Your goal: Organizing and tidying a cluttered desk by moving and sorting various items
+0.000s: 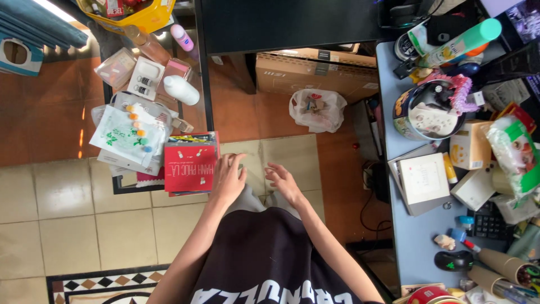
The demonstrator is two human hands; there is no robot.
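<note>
Red book: on the shelf edge, touching the left hand, whose loose fingers rest at its right side, grasping nothing. Right hand: just beside, released, empty, over the lap. White bottle: beyond the book. Plastic bag: on the floor, beyond the right hand.

Both bare forearms reach forward from the body, drawing closer together toward the hands. The left hand lies palm down, fingers stretched out and slightly spread, empty. The right hand sits just beside it, apart from it, palm down with fingers loosely curled and pointing toward the left hand, gripping nothing.
</note>
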